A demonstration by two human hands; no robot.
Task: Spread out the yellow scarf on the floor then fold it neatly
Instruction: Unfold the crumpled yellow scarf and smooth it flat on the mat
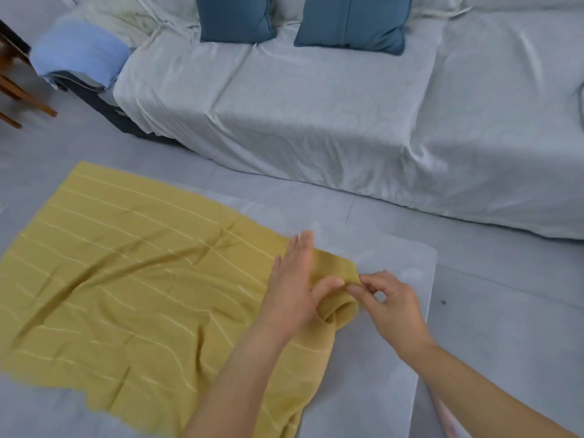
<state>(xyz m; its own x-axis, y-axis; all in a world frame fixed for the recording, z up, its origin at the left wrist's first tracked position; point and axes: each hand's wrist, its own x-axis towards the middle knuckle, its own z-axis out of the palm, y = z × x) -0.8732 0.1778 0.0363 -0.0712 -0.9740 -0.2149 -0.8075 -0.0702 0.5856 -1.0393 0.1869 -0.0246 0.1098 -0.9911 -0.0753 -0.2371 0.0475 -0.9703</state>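
The yellow scarf [126, 273] with thin pale stripes lies mostly spread over a clear plastic sheet [395, 327] on the grey floor, wrinkled in the middle. Its right edge is bunched and curled into a small roll. My left hand [294, 286] rests flat on the scarf by that edge, fingers extended, with the thumb against the curled fabric. My right hand [392, 301] pinches the curled right edge between thumb and fingertips.
A sofa [316, 121] under a pale cover runs across the back, with two blue cushions [237, 17] and a light blue cloth [79, 52] on its left arm. Wooden chair legs [19, 93] stand at far left. Grey floor [505, 327] lies to the right.
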